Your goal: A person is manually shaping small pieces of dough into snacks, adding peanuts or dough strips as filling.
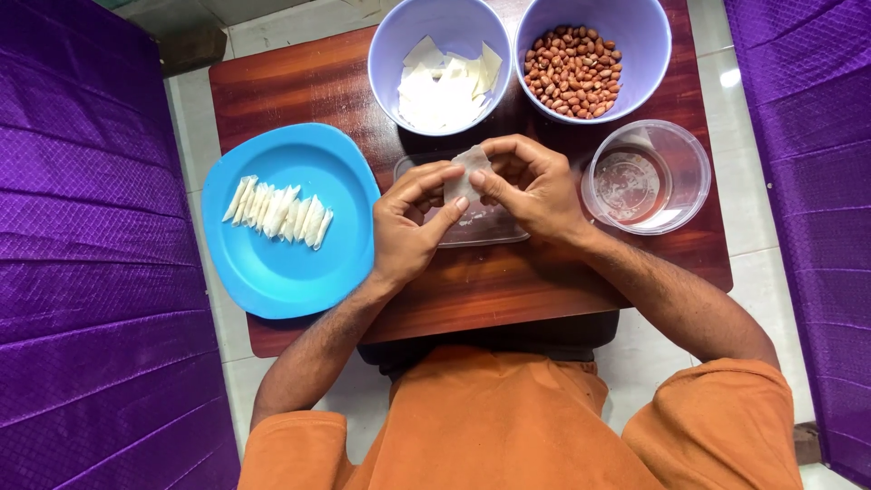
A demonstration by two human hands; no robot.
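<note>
Both hands meet over the middle of the wooden counter (299,82). The left hand (408,222) and the right hand (535,186) pinch a small pale pastry sheet (464,177) between thumbs and fingers, the fingers closed on its edges; most of the sheet is covered by the fingertips, so its exact shape is hard to make out. Beneath the hands lies a clear flat tray (481,231), largely hidden; it seems empty, though the glare makes that uncertain.

Behind the hands stand two lilac bowls: the left bowl (386,54) holds loose white pastry squares (445,86), the right bowl (649,45) red-skinned peanuts (573,71). Both rims are cut off by the top edge. Right of the hands sits a clear round tub (694,172) with a little liquid. To the left, a blue plate (272,272) carries a row of folded pastry cones (277,211), touching one another. Purple cloth flanks both sides.
</note>
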